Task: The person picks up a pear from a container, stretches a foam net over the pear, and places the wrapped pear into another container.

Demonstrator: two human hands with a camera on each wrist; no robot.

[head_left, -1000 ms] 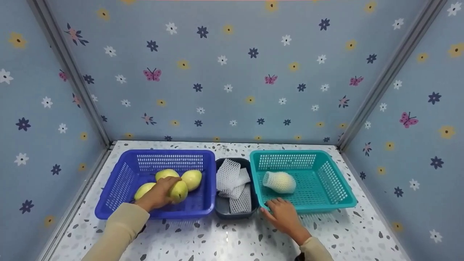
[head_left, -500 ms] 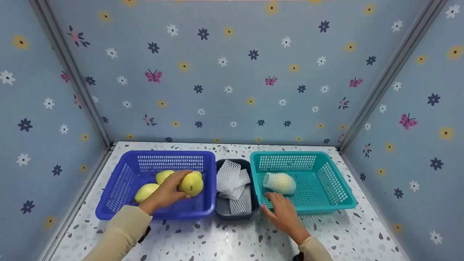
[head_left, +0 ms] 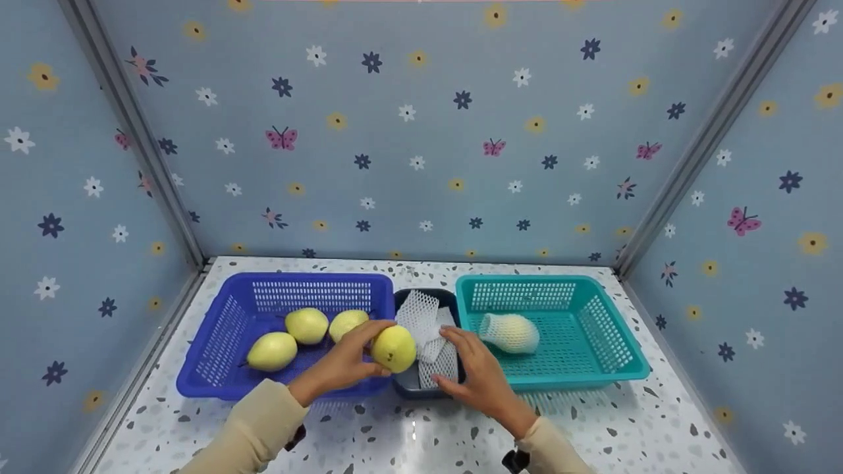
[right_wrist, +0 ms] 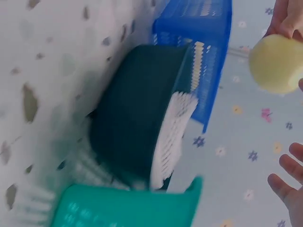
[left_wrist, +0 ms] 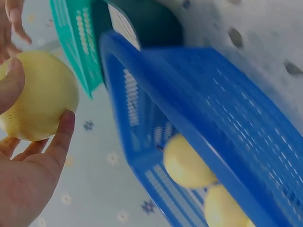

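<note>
My left hand point(head_left: 349, 362) grips a yellow-green pear point(head_left: 394, 349) between thumb and fingers, raised over the right rim of the blue basket. In the left wrist view the fingers curl round the pear point(left_wrist: 42, 97) from below, with the thumb on its side. My right hand point(head_left: 481, 375) is over the dark bin, fingers and thumb spread apart, holding nothing and facing the pear. Below it, white foam net sleeves point(head_left: 438, 365) lie in the dark bin point(head_left: 407, 378). In the right wrist view its fingers point(right_wrist: 289, 165) show apart from the pear.
Several pears point(head_left: 272, 351) lie in the blue basket point(head_left: 227, 309) at left. At right stands a teal basket point(head_left: 579, 378) with one pear in a foam net point(head_left: 510, 333). The dark bin sits between both baskets on the speckled table point(head_left: 369, 428), with flowered walls point(head_left: 421, 131) around.
My left hand has lifted the pear out of the blue basket and carried it right. My right hand has left the teal basket's rim and moved left over the dark bin.
</note>
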